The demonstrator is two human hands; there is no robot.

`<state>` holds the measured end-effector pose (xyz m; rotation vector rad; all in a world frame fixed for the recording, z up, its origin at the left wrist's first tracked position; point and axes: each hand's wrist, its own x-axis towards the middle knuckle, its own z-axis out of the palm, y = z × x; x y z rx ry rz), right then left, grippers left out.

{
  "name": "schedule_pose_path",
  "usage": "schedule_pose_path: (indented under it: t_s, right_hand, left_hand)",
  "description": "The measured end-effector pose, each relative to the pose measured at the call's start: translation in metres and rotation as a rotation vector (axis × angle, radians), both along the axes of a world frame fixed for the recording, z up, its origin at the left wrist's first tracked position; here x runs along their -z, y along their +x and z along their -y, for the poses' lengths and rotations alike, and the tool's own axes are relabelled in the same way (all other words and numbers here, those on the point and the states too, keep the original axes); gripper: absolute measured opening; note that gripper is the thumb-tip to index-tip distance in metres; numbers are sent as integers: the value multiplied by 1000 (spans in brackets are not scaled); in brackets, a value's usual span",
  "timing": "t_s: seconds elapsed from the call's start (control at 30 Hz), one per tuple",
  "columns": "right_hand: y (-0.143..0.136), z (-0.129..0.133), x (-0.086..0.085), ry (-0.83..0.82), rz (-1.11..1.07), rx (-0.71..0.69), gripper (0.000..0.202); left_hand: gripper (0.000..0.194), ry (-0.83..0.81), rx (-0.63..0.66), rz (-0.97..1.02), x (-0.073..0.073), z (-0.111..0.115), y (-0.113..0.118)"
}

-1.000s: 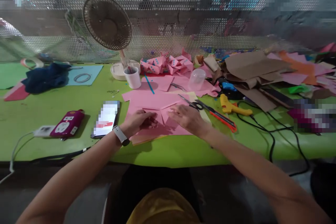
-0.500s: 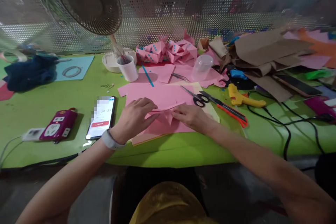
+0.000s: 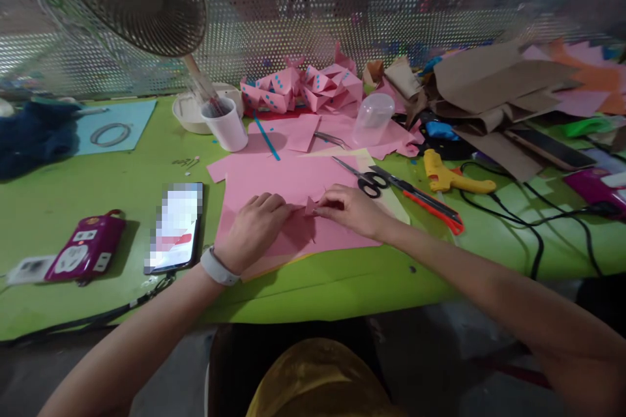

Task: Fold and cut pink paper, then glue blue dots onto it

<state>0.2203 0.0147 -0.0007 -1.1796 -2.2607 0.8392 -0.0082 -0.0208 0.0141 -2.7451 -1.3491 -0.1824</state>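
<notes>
Between my hands is a small folded piece of pink paper [image 3: 310, 207], one pointed flap of it standing up. My left hand [image 3: 257, 228], with a pale band at the wrist, is closed with thumb and fingers at its left end. From the right, my right hand [image 3: 349, 208] pinches the paper near the raised point. Fingers cover much of the piece, so its full shape is hidden. Beneath both hands lie larger pink sheets [image 3: 274, 176]. Just beyond my right hand rest black-handled scissors [image 3: 370, 184] and a red and black box cutter [image 3: 423, 202].
A yellow glue gun [image 3: 452, 177] with black cords lies to the right. On the left are a lit phone [image 3: 176, 228] and a purple power socket [image 3: 87, 246]. Farther back stand a white cup [image 3: 225, 124], a clear plastic cup [image 3: 374, 118], pink folded-paper shapes [image 3: 303, 86] and a fan [image 3: 141, 0].
The pink piece has been turned or folded; its wide flap facing me now shows as a small upright point. My fingers have shifted their hold. The camera view has turned slightly right.
</notes>
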Motion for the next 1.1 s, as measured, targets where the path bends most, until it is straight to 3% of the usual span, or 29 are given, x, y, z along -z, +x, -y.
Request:
schedule_pose_path:
  t_s: [0.13, 0.37, 0.6, 0.93, 1.1]
  right_hand:
    - [-6, -3, -4, -146, -17, 51, 24]
    - [-9, 3, -4, -167, -42, 107, 18]
    - [-10, -4, -7, -343, -6, 70, 20]
    - [-20, 4, -16, -285, 105, 140, 22]
    - [-29, 12, -18, -91, 232, 178, 20]
  left_hand:
    - [21, -23, -25, 15, 3, -1, 0]
    - [21, -58, -83, 161, 8, -3, 0]
    - [21, -54, -121, 228, 8, -5, 2]
    - [23, -46, -104, 234, 10, -5, 2]
    - [23, -28, -87, 216, 10, -3, 0]
